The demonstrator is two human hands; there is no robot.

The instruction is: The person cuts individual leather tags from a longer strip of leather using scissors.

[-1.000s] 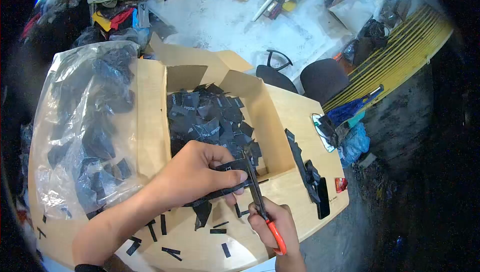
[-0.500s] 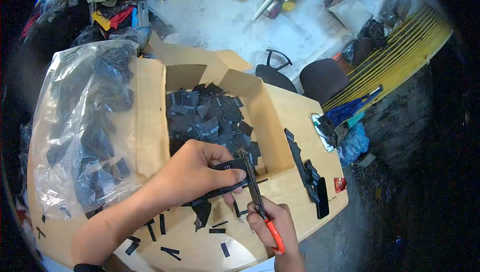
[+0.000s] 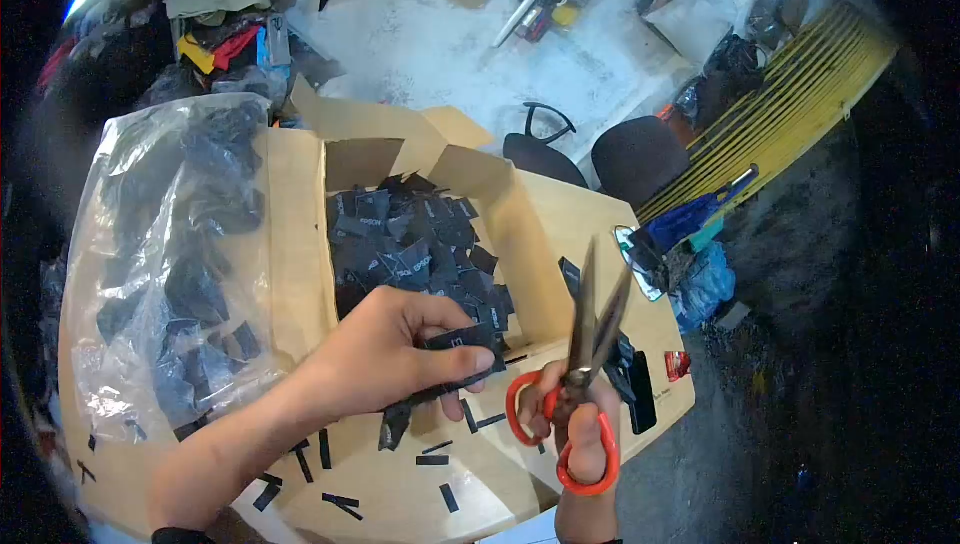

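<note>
Pinched between thumb and fingers of my left hand (image 3: pixel 430 344) is a black fabric piece (image 3: pixel 468 344) with pale lettering, held over the near edge of the cardboard box (image 3: pixel 540 244). A loose black end hangs below that hand. My right hand (image 3: pixel 575 429) has its fingers through the red handles of the scissors (image 3: pixel 580 377), whose blades point up and stand parted, clear of the fabric. Inside the box lie several black labelled pieces (image 3: pixel 400 244).
A clear plastic bag (image 3: pixel 150 274) of dark pieces covers the table's left side. Thin black strips (image 3: pixel 324 449) lie on the near tabletop (image 3: pixel 390 494). At the right are a phone (image 3: pixel 642 394), a red packet (image 3: pixel 678 365) and black scraps. Chairs (image 3: pixel 640 159) stand beyond the table.
The scissors have moved right, away from the fabric, and their blades have opened. My left hand still holds the fabric in nearly the same place. The view has shifted slightly.
</note>
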